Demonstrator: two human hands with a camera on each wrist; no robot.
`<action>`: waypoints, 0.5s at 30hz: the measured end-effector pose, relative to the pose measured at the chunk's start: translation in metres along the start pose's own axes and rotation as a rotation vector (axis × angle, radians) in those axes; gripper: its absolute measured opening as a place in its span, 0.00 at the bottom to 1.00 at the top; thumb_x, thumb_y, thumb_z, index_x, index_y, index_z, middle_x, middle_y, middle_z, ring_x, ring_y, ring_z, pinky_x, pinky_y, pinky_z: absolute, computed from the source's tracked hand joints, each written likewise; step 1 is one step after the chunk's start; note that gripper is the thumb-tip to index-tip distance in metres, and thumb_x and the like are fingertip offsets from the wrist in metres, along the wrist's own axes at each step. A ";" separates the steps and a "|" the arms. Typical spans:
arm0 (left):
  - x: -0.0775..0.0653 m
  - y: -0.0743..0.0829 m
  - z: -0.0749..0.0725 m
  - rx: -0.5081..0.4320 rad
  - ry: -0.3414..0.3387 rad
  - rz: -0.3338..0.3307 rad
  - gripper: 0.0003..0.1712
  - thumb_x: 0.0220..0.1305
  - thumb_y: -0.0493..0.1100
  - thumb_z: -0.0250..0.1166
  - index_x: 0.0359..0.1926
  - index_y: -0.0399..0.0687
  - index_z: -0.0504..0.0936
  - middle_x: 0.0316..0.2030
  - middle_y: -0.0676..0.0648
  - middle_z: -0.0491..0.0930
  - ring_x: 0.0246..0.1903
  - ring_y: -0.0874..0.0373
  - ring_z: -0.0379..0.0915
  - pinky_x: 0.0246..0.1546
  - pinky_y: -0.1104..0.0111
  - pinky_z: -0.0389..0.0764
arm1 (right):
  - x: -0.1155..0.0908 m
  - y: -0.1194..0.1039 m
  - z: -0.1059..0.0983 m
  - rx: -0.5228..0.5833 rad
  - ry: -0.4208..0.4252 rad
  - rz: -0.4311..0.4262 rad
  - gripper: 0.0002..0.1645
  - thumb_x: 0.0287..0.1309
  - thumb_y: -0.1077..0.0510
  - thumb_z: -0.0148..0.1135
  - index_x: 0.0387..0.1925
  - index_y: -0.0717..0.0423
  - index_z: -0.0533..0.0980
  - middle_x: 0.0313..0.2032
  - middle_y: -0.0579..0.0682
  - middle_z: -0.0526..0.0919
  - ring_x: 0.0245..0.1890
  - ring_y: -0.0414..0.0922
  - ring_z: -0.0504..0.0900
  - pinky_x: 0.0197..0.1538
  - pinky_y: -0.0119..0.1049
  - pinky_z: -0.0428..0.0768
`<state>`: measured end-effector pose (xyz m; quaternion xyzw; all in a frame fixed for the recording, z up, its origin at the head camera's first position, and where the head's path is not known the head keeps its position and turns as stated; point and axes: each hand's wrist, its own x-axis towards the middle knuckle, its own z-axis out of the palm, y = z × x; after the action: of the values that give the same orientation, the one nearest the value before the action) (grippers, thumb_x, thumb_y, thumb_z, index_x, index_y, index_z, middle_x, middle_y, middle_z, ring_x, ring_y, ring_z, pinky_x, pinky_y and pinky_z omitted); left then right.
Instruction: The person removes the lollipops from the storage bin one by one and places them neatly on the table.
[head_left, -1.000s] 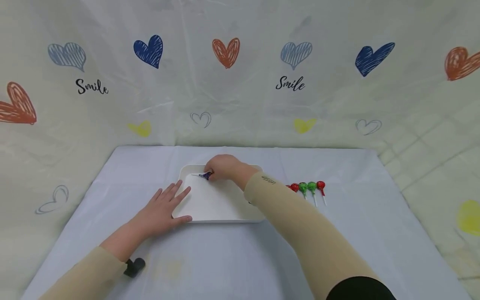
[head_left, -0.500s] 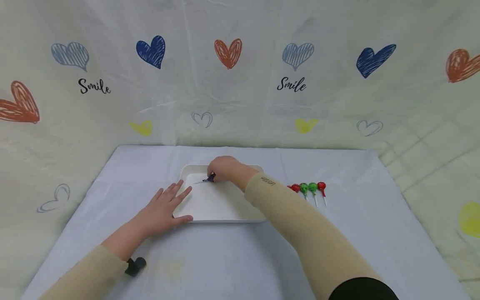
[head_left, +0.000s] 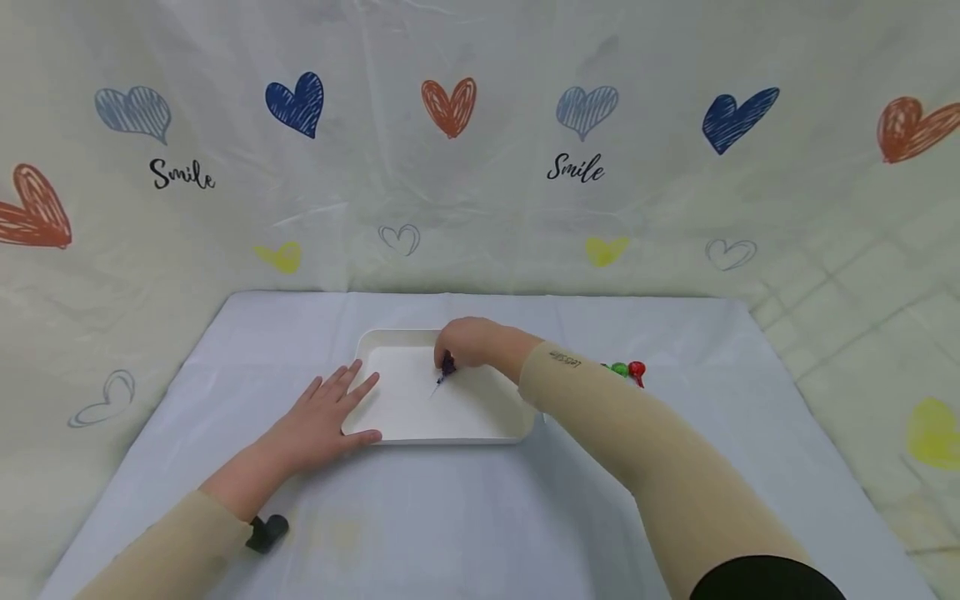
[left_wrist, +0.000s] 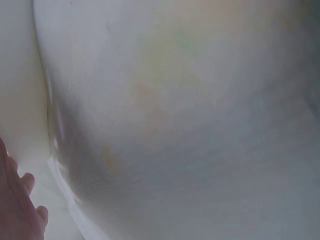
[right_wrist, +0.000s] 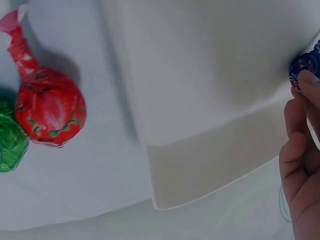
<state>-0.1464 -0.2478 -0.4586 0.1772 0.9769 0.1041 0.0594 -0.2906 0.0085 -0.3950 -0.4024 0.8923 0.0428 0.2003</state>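
Observation:
My right hand (head_left: pixel 471 342) pinches a lollipop (head_left: pixel 447 365) in a dark blue-purple wrapper over the white tray (head_left: pixel 405 425). Its thin stick slants down and to the left. The right wrist view shows thumb and fingertips on the wrapped lollipop head (right_wrist: pixel 305 62), at that frame's right edge. My left hand (head_left: pixel 318 421) lies with spread, straight fingers on the tray's left edge, the thumb at the front left corner. Only some of the left hand's fingers (left_wrist: pixel 27 182) show at the lower left of the left wrist view.
Right of the tray, partly hidden by my right sleeve, are green lollipops (head_left: pixel 619 368) and a red lollipop (head_left: pixel 637 372) on the white tablecloth (head_left: pixel 420 517). A heart-printed curtain (head_left: pixel 480 192) hangs behind the table.
My right hand has moved right and slightly nearer across the tray with the lollipop, whose stick has turned from pointing left to pointing down. The left hand has stayed in place.

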 end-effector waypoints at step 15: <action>-0.002 0.002 -0.001 -0.013 0.008 0.012 0.57 0.58 0.82 0.49 0.79 0.57 0.50 0.78 0.42 0.40 0.76 0.39 0.38 0.72 0.42 0.40 | -0.025 0.018 0.009 0.025 0.050 -0.061 0.24 0.65 0.66 0.58 0.54 0.37 0.83 0.56 0.38 0.80 0.62 0.40 0.74 0.66 0.36 0.69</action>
<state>-0.1440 -0.2469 -0.4566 0.1820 0.9753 0.1114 0.0562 -0.2856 0.0405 -0.3949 -0.4279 0.8847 0.0154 0.1842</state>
